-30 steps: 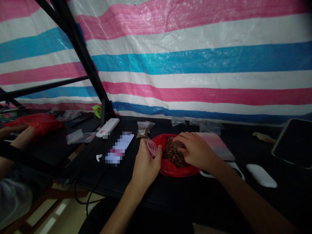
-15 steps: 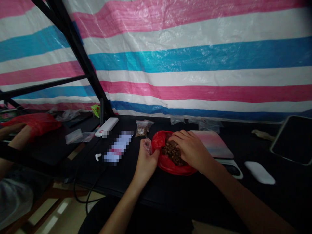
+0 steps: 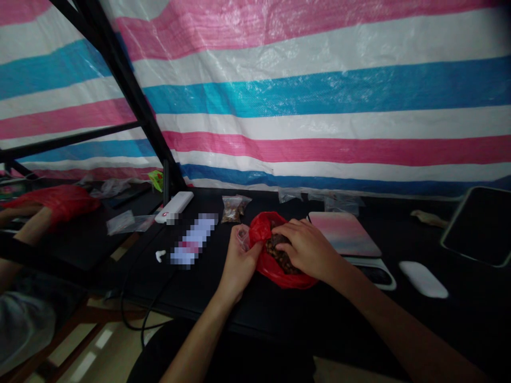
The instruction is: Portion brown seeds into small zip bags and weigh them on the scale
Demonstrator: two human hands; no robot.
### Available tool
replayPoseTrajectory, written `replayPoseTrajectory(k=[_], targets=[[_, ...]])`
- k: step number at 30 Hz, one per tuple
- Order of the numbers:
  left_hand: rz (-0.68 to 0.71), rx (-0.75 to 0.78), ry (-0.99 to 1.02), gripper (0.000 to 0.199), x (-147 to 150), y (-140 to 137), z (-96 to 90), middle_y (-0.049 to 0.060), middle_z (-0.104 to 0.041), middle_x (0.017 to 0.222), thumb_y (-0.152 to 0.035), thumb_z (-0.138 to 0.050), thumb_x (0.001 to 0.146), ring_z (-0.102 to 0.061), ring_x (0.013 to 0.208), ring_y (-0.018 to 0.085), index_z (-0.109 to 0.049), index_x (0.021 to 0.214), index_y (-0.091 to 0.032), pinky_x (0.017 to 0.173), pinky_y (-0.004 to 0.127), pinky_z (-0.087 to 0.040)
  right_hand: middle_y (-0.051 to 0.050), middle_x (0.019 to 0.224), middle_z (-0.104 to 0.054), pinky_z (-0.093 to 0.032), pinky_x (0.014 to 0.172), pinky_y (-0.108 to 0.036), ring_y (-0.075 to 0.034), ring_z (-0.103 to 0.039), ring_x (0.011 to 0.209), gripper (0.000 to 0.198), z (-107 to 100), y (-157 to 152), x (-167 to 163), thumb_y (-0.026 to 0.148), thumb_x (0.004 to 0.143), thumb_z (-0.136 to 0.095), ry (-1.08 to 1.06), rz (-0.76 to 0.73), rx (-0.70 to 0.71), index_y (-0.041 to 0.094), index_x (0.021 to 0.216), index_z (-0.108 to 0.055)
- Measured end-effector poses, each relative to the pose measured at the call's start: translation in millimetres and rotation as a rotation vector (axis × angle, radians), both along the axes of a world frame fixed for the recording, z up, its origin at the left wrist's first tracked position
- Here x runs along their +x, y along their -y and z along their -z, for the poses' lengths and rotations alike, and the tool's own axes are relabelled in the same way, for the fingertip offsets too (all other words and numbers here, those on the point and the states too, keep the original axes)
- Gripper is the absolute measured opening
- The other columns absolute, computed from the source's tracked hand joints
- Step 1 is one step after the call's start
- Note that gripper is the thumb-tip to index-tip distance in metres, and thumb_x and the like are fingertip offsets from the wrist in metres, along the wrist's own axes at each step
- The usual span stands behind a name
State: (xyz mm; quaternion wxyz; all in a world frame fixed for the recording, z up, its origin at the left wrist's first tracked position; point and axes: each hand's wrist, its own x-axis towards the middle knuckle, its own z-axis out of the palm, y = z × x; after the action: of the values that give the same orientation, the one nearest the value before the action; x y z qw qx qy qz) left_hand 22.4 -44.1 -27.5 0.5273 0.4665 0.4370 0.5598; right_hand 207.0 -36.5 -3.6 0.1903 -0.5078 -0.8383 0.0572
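My left hand point(image 3: 239, 260) is closed on a small clear plastic bag point(image 3: 242, 237), beside the left rim of a red plastic bag point(image 3: 275, 272). The red bag lies open on the black table, with many small brown dried pieces point(image 3: 284, 261) inside; their exact kind is too small to tell. My right hand point(image 3: 305, 246) reaches into it from the right. Its fingers curl around some of the brown pieces, and a darker clump shows by the fingertips. Behind the left hand stand small filled clear bags point(image 3: 232, 208).
A phone point(image 3: 195, 240), an earbud point(image 3: 160, 256) and a white power bank point(image 3: 174, 206) lie to the left. To the right are a pink case point(image 3: 345, 234), a white mouse-like object point(image 3: 423, 279) and a tablet point(image 3: 481, 226). At far left, a co-worker's arm point(image 3: 38, 223) touches another red bag.
My right hand has shifted slightly within the red bag, its fingers curling more, and a darker brown clump now shows by them. My left hand stays nearly in place with the clear bag.
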Motion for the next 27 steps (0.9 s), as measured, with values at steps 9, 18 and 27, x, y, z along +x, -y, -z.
replayPoseTrajectory(k=[9, 18, 27], targets=[[0.147, -0.104, 0.152, 0.030, -8, 0, -15.5, 0.000, -0.065, 0.091, -0.026, -0.079, 0.077, -0.063, 0.082, 0.014, -0.060, 0.100, -0.019, 0.078, 0.024, -0.049, -0.006, 0.103, -0.075, -0.043, 0.081, -0.034, -0.025, -0.068, 0.095, 0.033, 5, 1, -5, 0.012, 0.085, -0.071, -0.131, 0.137, -0.089, 0.022, 0.115, -0.064], [0.191, -0.165, 0.215, 0.031, -13, -4, -17.2, -0.001, -0.064, 0.086, -0.037, -0.080, 0.077, -0.061, 0.072, 0.012, -0.063, 0.095, -0.019, 0.069, 0.023, -0.047, -0.005, 0.105, -0.070, -0.044, 0.083, -0.036, -0.025, -0.065, 0.099, 0.033, 7, 0, -5, 0.008, 0.080, -0.072, -0.192, 0.143, -0.024, 0.022, 0.107, -0.060], [-0.301, 0.429, -0.623, 0.014, -31, -8, -10.2, 0.006, -0.062, 0.104, -0.031, -0.062, 0.095, -0.061, 0.099, 0.022, -0.060, 0.106, -0.022, 0.089, 0.036, -0.048, 0.000, 0.093, -0.069, -0.047, 0.080, -0.035, -0.020, -0.066, 0.087, 0.028, 5, -4, -2, 0.013, 0.082, -0.068, -0.483, 0.149, -0.120, 0.026, 0.105, -0.060]])
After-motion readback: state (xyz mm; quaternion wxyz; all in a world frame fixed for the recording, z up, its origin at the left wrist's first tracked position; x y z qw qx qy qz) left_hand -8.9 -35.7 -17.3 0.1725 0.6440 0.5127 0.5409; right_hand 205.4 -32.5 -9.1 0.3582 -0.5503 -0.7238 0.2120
